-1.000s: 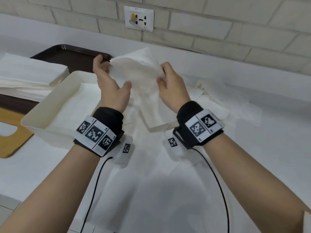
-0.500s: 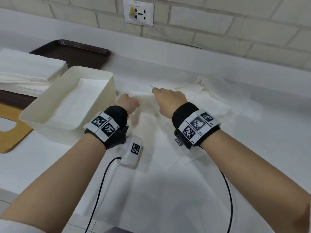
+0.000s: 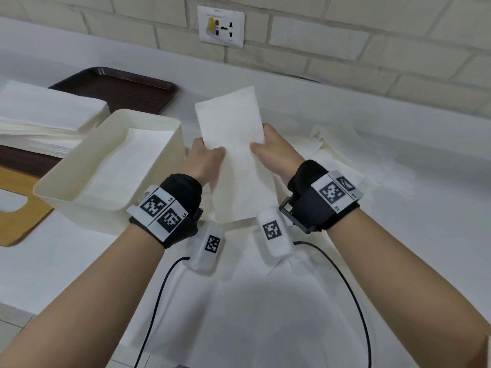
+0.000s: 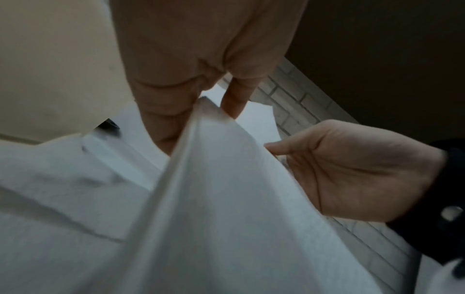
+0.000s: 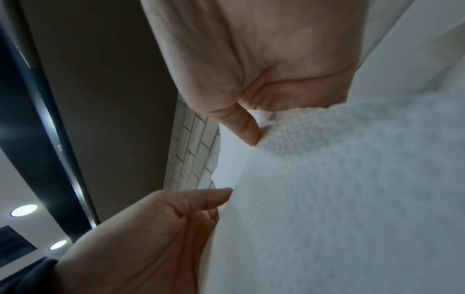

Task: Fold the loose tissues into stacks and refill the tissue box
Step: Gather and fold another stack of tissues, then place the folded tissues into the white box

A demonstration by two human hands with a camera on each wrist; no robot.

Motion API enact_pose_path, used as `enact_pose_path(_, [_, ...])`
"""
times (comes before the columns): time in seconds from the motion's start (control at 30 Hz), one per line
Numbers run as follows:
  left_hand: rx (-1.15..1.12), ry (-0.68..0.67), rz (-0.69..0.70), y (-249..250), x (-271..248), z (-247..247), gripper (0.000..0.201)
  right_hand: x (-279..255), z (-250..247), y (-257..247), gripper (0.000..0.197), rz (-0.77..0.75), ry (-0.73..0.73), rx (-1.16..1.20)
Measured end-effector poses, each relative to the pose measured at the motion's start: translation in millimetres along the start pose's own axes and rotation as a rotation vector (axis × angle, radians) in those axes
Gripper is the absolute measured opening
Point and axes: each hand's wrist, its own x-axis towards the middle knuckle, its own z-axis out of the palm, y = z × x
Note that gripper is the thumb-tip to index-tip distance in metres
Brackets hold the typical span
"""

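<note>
1. Left hand: thumb on the near face, fingers behind, pinching the left long edge of the folded tissue. The left wrist view shows that edge caught between thumb and finger.
2. Right hand: thumb tip laid on the near face, fingers curled behind the right long edge, pinching it in the same way.
3. Folded tissue: a narrow upright strip held in the air between the two hands, above the loose tissues on the counter and just right of the tissue box.
4. Change: half a second ago both hands were down on the counter, pressing the sheet flat; a second ago it was a wide, unfolded sheet held up. It has since been folded to a strip and lifted clear.
5. Meaning for the task (judgement): the fold on this sheet looks complete, and the step in hand is carrying it left to the box.
6. Tissue box: open-topped and cream, with white tissue already lying flat inside; refilling is under way but, judging by the loose sheets left, far from finished.
7. Surroundings: a tall stack of tissues rests on a dark tray beyond the box.
</note>
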Motion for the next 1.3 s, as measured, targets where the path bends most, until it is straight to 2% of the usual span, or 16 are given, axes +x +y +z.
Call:
enact_pose_path(0.07, [0.022,0.019,0.034,1.4,-4.0,-1.8,0.041,1.7,1.8,3.4,0.035,0.033,-0.041,0.022])
enact_pose_path(0.17, [0.077,0.008,0.079,1.9,-8.5,-9.7,0.038,6.2,1.7,5.9,0.041,0.042,-0.133,-0.043])
enact_pose_path(0.33, [0.213,-0.115,0.142,1.2,-11.4,-26.1,0.044,11.8,-16.3,-10.8,0.066,-0.091,0.007,0.118])
enact_pose_path(0.43, [0.218,-0.165,0.147,2.3,-15.3,-34.1,0.053,14.6,-21.3,-23.1,0.048,-0.134,-0.073,-0.018])
enact_pose_path(0.5, [0.187,-0.146,0.127,7.1,-22.6,-39.2,0.054,18.0,-19.0,-27.7,0.036,-0.134,-0.131,-0.031])
enact_pose_path(0.57, [0.107,-0.121,0.098,13.4,-31.3,-46.1,0.047,21.4,-14.6,-32.8,0.033,-0.145,-0.15,0.007])
enact_pose_path(0.63, [0.009,-0.116,0.082,13.1,-35.1,-54.0,0.029,26.4,-8.6,-37.4,0.033,-0.142,-0.148,0.053])
enact_pose_path(0.67, [-0.041,-0.113,0.076,11.0,-36.4,-59.1,0.031,29.3,-5.2,-39.7,0.032,-0.137,-0.146,0.076])
enact_pose_path(0.8, [-0.086,-0.155,0.108,2.6,-52.7,-82.3,0.078,40.4,9.6,-53.4,0.031,-0.156,-0.107,0.19])
enact_pose_path(0.83, [-0.075,-0.159,0.133,1.2,-56.4,-88.4,0.082,43.3,12.7,-57.6,0.032,-0.176,-0.082,0.208])
enact_pose_path(0.9, [-0.053,-0.135,0.182,0.0,-59.9,-103.5,0.071,49.7,18.9,-65.2,0.035,-0.239,-0.042,0.193])
enact_pose_path(1.0, [-0.01,-0.1,0.191,0.1,-60.1,-129.6,0.036,61.0,31.9,-74.8,0.026,-0.345,-0.035,0.078])
enact_pose_path(1.07, [-0.006,-0.04,0.182,0.5,-57.9,-145.7,0.021,70.6,43.1,-81.4,0.025,-0.399,-0.009,-0.02])
enact_pose_path(1.17, [0.058,0.099,0.195,-1.3,-52.0,-165.2,0.017,85.2,61.4,-90.6,0.027,-0.466,0.021,-0.219])
enact_pose_path(1.3, [0.326,0.207,0.163,-11.8,-40.3,-177.8,0.019,99.7,91.0,-90.7,0.034,-0.444,-0.056,-0.49])
